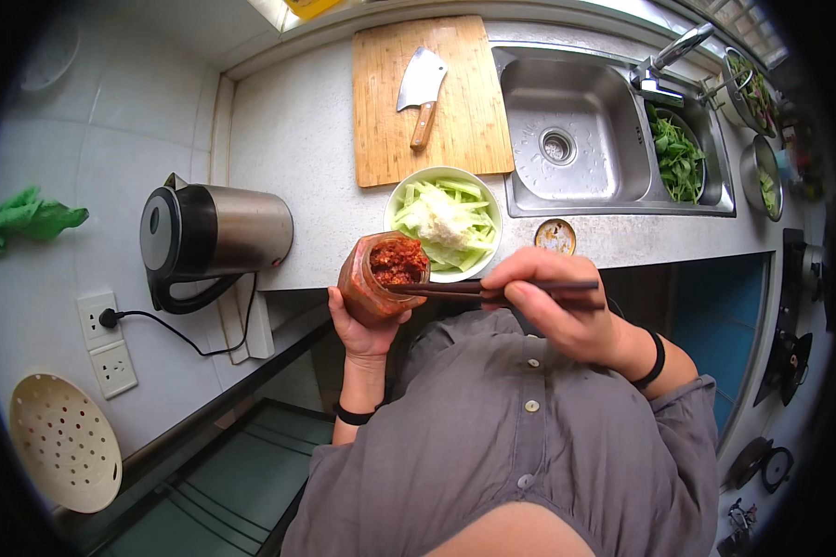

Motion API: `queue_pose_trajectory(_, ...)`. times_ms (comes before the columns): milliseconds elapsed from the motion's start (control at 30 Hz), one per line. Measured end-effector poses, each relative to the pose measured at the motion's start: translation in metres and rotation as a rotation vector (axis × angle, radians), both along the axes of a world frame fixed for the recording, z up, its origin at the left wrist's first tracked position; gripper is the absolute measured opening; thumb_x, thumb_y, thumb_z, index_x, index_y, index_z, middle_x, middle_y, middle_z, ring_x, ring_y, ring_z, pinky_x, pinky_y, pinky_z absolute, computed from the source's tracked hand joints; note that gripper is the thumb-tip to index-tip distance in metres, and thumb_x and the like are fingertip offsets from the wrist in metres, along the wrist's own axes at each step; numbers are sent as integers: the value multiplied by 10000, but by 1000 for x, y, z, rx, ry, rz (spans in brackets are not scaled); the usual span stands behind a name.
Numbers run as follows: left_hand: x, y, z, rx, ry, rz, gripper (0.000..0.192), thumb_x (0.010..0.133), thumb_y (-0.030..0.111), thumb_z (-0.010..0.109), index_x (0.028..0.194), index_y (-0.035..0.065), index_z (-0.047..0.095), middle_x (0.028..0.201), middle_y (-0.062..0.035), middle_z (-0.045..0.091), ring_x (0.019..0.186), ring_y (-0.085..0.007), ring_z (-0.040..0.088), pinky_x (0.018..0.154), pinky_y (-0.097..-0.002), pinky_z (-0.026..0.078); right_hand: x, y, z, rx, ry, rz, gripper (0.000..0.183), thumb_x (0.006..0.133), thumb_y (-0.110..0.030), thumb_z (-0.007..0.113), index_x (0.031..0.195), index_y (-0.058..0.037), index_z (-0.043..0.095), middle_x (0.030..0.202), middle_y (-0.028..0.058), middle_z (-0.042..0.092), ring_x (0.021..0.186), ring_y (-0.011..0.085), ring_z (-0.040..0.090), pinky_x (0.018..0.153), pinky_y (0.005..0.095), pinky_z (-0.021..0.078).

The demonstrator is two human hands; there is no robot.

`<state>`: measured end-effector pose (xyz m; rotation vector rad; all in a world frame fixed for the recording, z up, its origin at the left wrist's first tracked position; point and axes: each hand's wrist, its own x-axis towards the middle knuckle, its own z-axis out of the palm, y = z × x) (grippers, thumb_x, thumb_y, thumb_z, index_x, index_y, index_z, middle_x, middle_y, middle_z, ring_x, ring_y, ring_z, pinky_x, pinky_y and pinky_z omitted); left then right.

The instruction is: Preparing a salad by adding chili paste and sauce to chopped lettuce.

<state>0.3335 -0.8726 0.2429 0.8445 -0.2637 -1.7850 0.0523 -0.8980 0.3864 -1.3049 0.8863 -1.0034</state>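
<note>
My left hand (366, 335) holds up a glass jar (362, 285) of red chili paste (397, 262), its mouth tilted toward the right. In my right hand (557, 296) is a pair of dark chopsticks (453, 289), whose tips reach into the jar's mouth. Just beyond the jar, a white bowl (390, 202) stands on the counter. It holds pale green vegetable strips (474, 237) topped with a heap of white, finely chopped or grainy stuff (442, 223). A round lid (555, 237), stained inside, lies at the counter's edge to the bowl's right.
A cleaver (421, 90) rests on a wooden cutting board (376, 139) behind the bowl. An electric kettle (216, 230) is at left, its cord plugged into a wall socket (97, 320). The steel sink (571, 76) has a basin of leafy greens (676, 153) at right, under a faucet (662, 69).
</note>
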Motion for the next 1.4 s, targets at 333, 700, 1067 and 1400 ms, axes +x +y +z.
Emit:
queue_pose_trajectory(333,-6,1,7,-20,30,-37,951,842,818,527,1508,152,395,1353,-81,587,1077,-240,651,541,-315,513,6,3,-8,-695,287,72,220,827,-4,749,1038,-4,688,914,136,698,731,277,699,618,354,569)
queue_pose_trajectory(700,-2,7,-3,3,49,-16,841,889,792,482,1498,216,413,1376,-71,568,1085,-247,620,568,-348,511,-3,15,-8,-947,499,39,290,792,-84,783,1050,3,685,917,112,681,711,226,696,583,311,571)
queue_pose_trajectory(1067,8,9,-4,48,51,56,808,890,782,498,1468,219,447,1345,-85,593,987,-307,644,539,-323,479,-19,17,-24,-717,509,-109,249,825,30,710,1070,15,672,892,159,694,730,291,693,615,363,560)
queue_pose_trajectory(1400,11,10,-3,-32,120,16,836,892,782,501,1503,220,406,1393,-86,559,1046,-308,630,547,-332,496,-13,22,-8,-543,214,-139,195,883,28,659,1074,24,696,912,143,710,798,261,702,696,335,558)
